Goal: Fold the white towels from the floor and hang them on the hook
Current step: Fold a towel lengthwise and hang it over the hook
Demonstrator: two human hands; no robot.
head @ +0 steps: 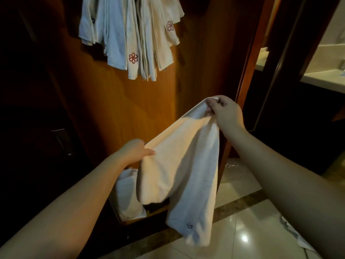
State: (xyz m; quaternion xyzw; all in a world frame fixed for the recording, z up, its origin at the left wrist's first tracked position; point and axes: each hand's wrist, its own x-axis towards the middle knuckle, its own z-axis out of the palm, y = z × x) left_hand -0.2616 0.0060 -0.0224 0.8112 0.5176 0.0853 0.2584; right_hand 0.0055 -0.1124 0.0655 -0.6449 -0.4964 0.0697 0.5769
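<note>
A white towel (183,165) hangs in front of me, stretched between both hands. My right hand (226,114) grips its upper corner, bunched in the fingers. My left hand (136,151) holds the lower left edge, thumb on top of the cloth and the other fingers hidden behind it. The towel's free end droops toward the floor and shows a small embroidered mark near its bottom corner. Several white towels (130,34) with red flower emblems hang from above on the wooden wall; the hook itself is out of view. Another white towel (127,197) lies low against the wall base.
An orange-brown wooden panel (112,101) faces me, with a dark door and metal handle (62,141) at left. Glossy floor tiles (242,232) spread at lower right, with a white cloth (293,232) on them. A doorway to a bathroom counter (324,79) opens at right.
</note>
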